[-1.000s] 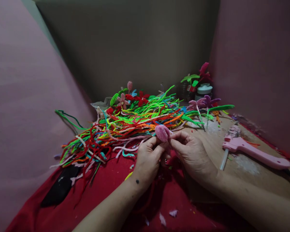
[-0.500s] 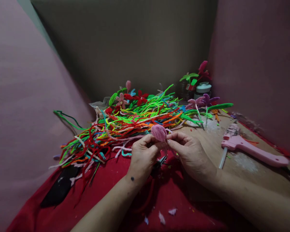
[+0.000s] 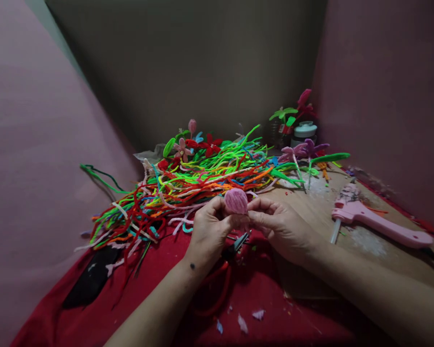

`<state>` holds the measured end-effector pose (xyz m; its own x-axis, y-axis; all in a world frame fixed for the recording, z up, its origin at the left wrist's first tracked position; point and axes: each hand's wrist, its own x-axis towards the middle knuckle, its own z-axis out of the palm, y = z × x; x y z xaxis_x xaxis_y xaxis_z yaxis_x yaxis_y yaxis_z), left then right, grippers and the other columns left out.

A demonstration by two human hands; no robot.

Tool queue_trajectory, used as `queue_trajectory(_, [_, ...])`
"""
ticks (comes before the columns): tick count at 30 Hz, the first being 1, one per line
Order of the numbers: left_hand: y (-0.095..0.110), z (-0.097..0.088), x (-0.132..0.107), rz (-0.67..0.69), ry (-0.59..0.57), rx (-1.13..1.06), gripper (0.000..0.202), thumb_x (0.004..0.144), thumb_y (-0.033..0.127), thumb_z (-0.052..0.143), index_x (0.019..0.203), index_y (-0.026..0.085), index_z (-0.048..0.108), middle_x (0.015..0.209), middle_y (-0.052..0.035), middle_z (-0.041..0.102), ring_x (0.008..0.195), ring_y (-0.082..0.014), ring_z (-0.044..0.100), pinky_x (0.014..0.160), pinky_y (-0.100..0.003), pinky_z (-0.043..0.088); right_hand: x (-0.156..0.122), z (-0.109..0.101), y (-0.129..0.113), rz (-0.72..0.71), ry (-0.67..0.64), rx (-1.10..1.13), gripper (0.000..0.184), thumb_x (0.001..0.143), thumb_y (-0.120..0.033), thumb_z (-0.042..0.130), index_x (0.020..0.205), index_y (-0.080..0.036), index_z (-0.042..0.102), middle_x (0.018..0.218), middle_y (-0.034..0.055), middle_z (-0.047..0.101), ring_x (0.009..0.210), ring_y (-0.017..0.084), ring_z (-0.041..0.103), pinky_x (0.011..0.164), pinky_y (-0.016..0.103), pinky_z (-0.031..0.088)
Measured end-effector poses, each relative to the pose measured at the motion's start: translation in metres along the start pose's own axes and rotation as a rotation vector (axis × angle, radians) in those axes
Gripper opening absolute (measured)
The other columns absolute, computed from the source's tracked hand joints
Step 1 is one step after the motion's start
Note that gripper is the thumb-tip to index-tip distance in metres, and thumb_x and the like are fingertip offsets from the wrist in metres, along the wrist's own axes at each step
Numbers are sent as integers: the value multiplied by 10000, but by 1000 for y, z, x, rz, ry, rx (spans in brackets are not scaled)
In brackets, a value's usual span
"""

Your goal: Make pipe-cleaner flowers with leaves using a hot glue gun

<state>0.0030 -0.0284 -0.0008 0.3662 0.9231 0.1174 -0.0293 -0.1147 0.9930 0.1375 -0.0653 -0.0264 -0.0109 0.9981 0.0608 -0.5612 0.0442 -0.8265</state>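
Note:
Between my two hands, a pink pipe-cleaner flower bud point(image 3: 236, 200) stands upright above the red cloth. My left hand point(image 3: 214, 224) is closed, its thumb and fingers pinching the bud's base from the left. Coming from the right, my right hand point(image 3: 275, 221) pinches at the same base, its fingertips meeting the left thumb. The exact spot gripped is hidden by the fingers. Just below lies a pair of pliers point(image 3: 236, 246) with dark metal jaws and red handles, partly covered by my left hand and wrist.
A large heap of colourful pipe cleaners point(image 3: 202, 178) spreads behind my hands. On the right, a pink glue gun point(image 3: 379, 224) lies on a brown board point(image 3: 311, 212). Finished pipe-cleaner flowers point(image 3: 309, 149) and a lidded jar point(image 3: 304, 132) stand at the back. A black flat object point(image 3: 90, 279) is at left.
The bud has turned slightly and tilts less, now more upright. Both hands have shifted a little left, and more of the pliers shows below them.

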Motion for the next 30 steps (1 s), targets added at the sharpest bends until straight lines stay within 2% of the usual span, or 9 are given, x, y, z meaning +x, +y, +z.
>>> queue_trajectory(5, [5,-1,0,-103,-62,-36,251,532,193,792,673,129,594,583,48,543,484,-55,442,477,-178,377,1,-1,1,68,-42,-13,176,583,-223,778,660,-166,631,606,-33,594,561,100,529,591,253,417])
queue_trajectory(9, [-3,-2,0,-157,-146,-205,249,568,190,782,728,127,602,628,33,552,487,-47,440,442,-165,313,0,2,2,85,-51,-9,166,599,-196,762,653,-171,607,550,-51,559,504,89,492,541,242,385])
queue_trajectory(13, [-12,0,1,-211,-190,-343,258,615,174,756,829,135,615,677,10,579,492,-62,499,461,-182,349,2,2,5,99,-59,99,145,612,-186,748,661,-161,614,588,-29,588,534,97,521,556,242,399])
queue_trajectory(18, [-12,4,0,-180,-159,-398,195,660,156,717,822,133,611,655,7,579,468,-63,519,444,-177,356,6,-6,7,165,-97,203,152,603,-184,759,700,-136,653,644,2,631,564,99,558,568,232,430])
queue_trajectory(24, [-10,7,-2,-245,-133,-481,202,596,105,750,747,120,617,563,33,561,417,-40,491,418,-152,357,7,-10,7,210,-112,145,109,632,-153,734,631,-132,627,522,-12,589,464,87,518,482,214,385])
queue_trajectory(27, [-7,6,-3,-298,-135,-515,210,560,119,776,708,117,628,553,32,565,426,-46,504,451,-168,417,6,-10,8,230,-118,155,92,661,-152,717,663,-124,630,552,-4,595,487,85,528,508,214,406])
queue_trajectory(30, [-6,5,-4,-327,-173,-510,201,579,142,777,746,116,668,584,13,598,431,-42,508,467,-169,438,7,-11,10,251,-118,185,90,668,-133,705,697,-122,621,607,0,607,513,85,544,521,213,431])
